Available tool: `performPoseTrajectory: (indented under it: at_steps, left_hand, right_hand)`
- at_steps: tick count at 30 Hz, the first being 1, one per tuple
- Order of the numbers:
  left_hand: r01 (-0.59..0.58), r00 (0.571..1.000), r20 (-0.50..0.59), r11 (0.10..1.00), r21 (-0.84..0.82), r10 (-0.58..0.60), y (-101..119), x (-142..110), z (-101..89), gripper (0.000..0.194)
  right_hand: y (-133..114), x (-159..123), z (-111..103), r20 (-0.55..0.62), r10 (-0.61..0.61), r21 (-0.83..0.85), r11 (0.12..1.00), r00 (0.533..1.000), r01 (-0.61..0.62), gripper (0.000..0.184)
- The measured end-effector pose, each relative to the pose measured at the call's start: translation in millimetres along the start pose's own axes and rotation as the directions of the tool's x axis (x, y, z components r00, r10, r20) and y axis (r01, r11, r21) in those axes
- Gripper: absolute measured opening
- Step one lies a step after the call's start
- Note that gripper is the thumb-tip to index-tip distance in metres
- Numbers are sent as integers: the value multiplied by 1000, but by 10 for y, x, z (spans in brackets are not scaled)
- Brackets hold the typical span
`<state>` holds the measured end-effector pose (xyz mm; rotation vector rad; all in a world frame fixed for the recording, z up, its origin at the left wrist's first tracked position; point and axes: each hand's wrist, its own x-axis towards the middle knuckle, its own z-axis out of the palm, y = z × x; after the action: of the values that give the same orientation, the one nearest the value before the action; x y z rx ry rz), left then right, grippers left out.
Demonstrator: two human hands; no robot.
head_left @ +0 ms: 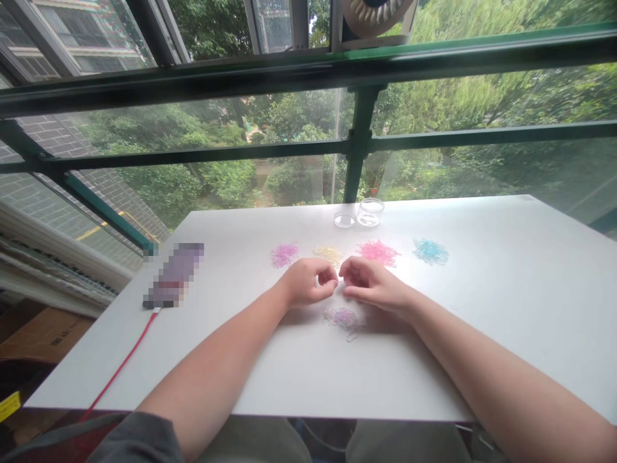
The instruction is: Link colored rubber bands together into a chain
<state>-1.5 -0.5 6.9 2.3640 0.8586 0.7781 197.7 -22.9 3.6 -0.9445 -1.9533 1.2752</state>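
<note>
My left hand (pixel 308 283) is closed in a pinch, thumb against fingertips; anything between them is too small to make out. Facing it, my right hand (pixel 376 284) has curled fingers with a gap to the thumb, and nothing plainly shows in it. Just below the hands lies a mixed-colour pile of thin plastic loops, like small paper clips (pixel 341 317). Beyond the hands, sorted by colour, are a purple pile (pixel 284 254), a yellow pile (pixel 328 254), partly behind my left hand, a pink pile (pixel 378 253) and a blue pile (pixel 430 251).
At the back of the white table (pixel 506 289) stand a clear round container (pixel 371 212) and a clear shallow lid (pixel 344 221). A blurred-out phone (pixel 176 275) with a red cable (pixel 123 363) lies on the left. Green window rails (pixel 216 153) run behind the table.
</note>
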Motion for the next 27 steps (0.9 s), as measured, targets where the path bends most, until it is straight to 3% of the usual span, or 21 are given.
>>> performPoseTrajectory:
  at_steps: [6, 27]
  left_hand:
    - [3, 1000, 31, 1000, -15, -2, 21, 5, 6, 8]
    - [16, 998, 69, 989, -144, -6, 9, -11, 25, 6]
  right_hand:
    - [-19, 10, 45, -76, -1, -159, 987, 997, -11, 18]
    - [-32, 14, 57, -70, -25, -153, 988, 997, 14, 8]
